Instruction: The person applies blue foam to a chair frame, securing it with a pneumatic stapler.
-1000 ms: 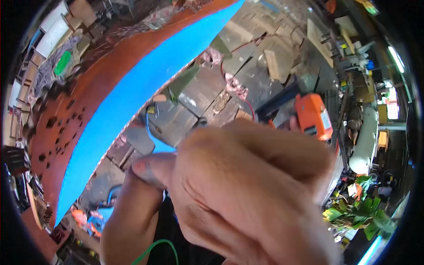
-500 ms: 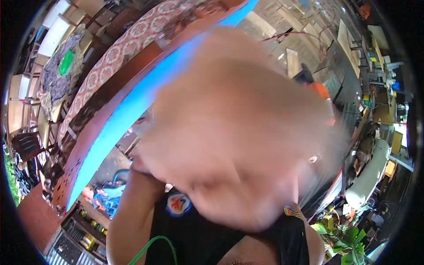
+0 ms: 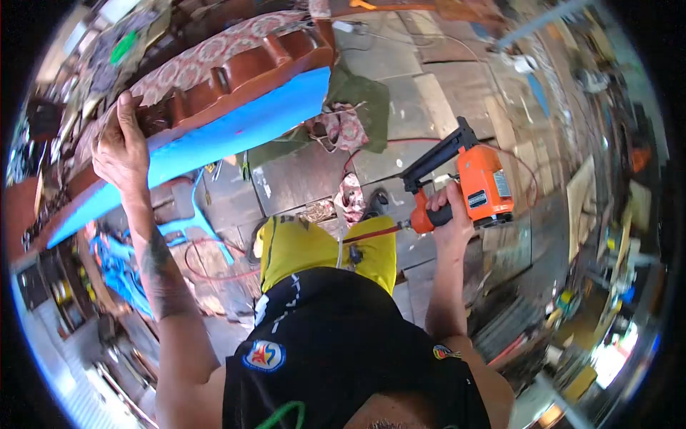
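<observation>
My right hand [image 3: 451, 218] is wrapped round the black grip of an orange pneumatic nail gun [image 3: 482, 182], held out over the floor with its black magazine pointing up and left. A red air hose [image 3: 371, 234] runs from the grip across my body. At the upper left, my left hand [image 3: 123, 154] grips the edge of a brown wooden furniture piece [image 3: 250, 71] with its thumb up. Bright blue material [image 3: 236, 129] covers the near face of that piece, and red patterned fabric [image 3: 214, 61] lies along its far side.
Worn floor panels [image 3: 386, 53] lie ahead. Green cloth [image 3: 368, 100] and patterned scraps [image 3: 350, 193] are on the floor near my feet. A blue plastic chair [image 3: 189, 222] stands at the left, with loose hose around it. Cluttered boards and tools line the right side.
The large blurred skin-coloured shape that blocked the middle of the view is gone. My hands, the nail gun, the floor and my yellow shorts now show. The furniture piece appears further up and left.
</observation>
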